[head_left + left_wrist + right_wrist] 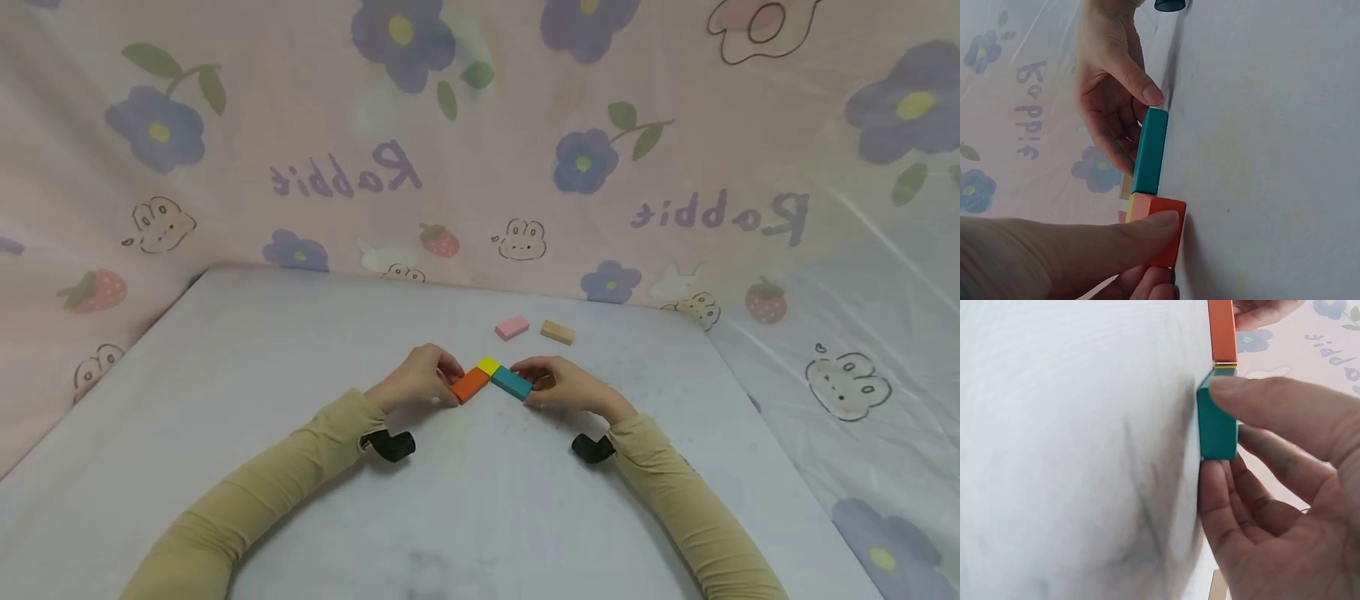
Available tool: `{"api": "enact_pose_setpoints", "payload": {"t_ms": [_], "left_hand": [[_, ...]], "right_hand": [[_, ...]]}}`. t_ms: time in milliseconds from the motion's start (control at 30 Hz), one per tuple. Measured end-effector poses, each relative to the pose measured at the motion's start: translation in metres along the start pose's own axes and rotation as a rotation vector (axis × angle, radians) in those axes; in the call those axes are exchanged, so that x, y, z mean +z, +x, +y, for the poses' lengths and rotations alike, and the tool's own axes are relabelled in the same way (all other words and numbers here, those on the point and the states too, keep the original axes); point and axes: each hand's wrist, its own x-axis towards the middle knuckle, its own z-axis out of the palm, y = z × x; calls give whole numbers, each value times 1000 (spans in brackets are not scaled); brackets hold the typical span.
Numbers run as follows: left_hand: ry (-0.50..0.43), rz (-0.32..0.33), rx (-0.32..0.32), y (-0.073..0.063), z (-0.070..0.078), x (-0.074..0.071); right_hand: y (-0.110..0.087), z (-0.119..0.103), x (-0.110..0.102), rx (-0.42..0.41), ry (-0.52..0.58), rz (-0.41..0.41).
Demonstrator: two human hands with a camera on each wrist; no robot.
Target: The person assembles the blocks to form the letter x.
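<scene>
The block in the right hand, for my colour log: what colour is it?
Teal; the block shows best in the right wrist view.

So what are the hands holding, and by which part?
The left hand holds the orange block, the right hand the teal block, each by its outer end.

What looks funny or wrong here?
The word Rabbit is backwards on the sheet, like in a mirror. There's also a grey patch on the table, maybe a smudge. The orange block, yellow block and blue block look fine.
</scene>
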Motion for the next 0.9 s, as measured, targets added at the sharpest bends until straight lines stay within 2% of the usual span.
{"api": "enact_pose_setpoints", "payload": {"t_ms": [300,533,667,767,900], "left_hand": [[17,0,-1,2,2,-2],[21,-5,1,3,0,-1],[19,-8,9,4,-1,0],[20,-13,16,4,-1,0],[18,-22,24,3,1,0]], "right_hand": [[1,-1,0,-8,50,-1],[-7,-27,-2,-8,62,-11],[-9,-33,-2,-15,51,-6],[-9,-33,-2,-10,50,-5],[-2,-11,0,-6,40,-1]]}}
